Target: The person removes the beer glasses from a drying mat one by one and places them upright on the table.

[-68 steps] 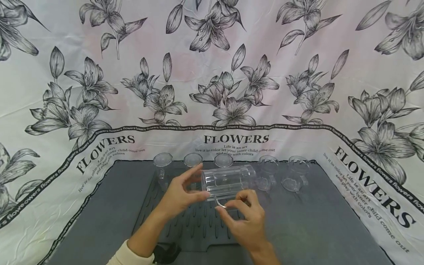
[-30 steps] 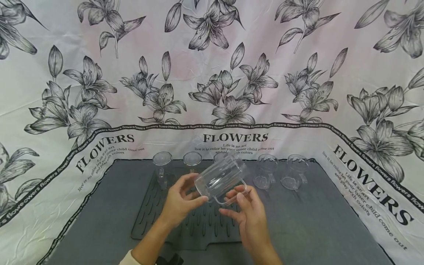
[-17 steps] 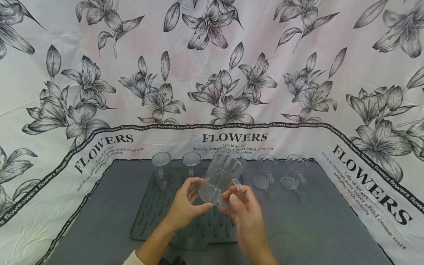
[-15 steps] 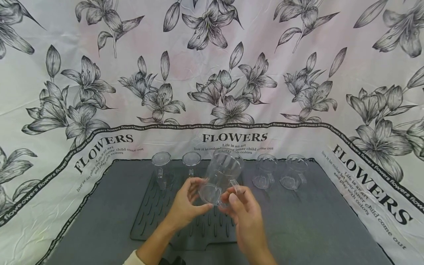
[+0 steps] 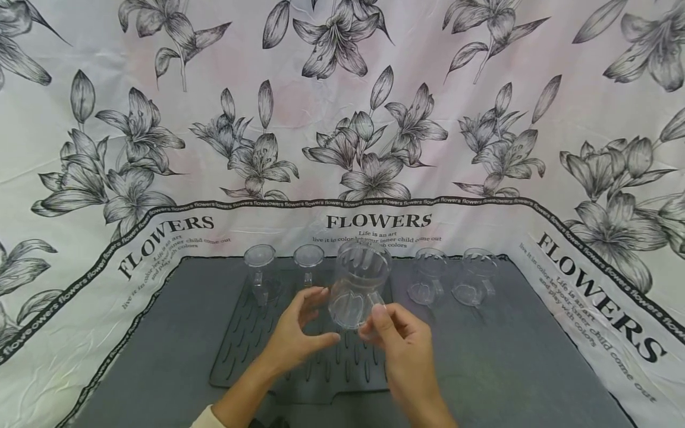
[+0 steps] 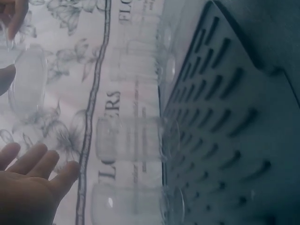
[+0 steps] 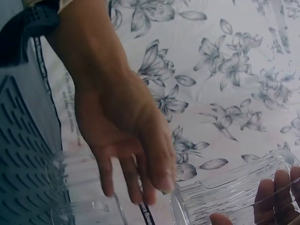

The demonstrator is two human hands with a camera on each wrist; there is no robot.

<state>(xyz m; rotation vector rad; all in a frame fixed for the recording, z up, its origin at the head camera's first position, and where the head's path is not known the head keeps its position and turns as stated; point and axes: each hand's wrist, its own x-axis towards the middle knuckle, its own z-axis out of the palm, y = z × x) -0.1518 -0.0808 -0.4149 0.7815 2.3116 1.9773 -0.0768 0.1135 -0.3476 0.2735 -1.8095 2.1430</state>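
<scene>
In the head view my right hand point(image 5: 404, 342) pinches the handle of a clear mug point(image 5: 360, 282) and holds it up nearly upright, above the dark table. Just left of the mug, my left hand point(image 5: 297, 333) is spread, thumb and fingers apart from the glass. The left wrist view shows the left hand point(image 6: 33, 187) with straightened fingers, and the mug point(image 6: 29, 82) at some distance. From the right wrist, the left hand point(image 7: 122, 126) appears beside the mug point(image 7: 225, 199), with right fingers point(image 7: 276, 201) in the lower corner.
A black ridged drying mat point(image 5: 307, 365) lies on the table point(image 5: 514, 356). Clear mugs point(image 5: 260, 257) stand along its far edge, one probably hidden behind the held mug. Two more mugs point(image 5: 428, 276) stand at the back right. A flower-printed cloth point(image 5: 364, 137) rises behind.
The mug has turned from lying sideways to nearly upright. My left hand has come off its base, while my right hand has shifted its grip on the handle.
</scene>
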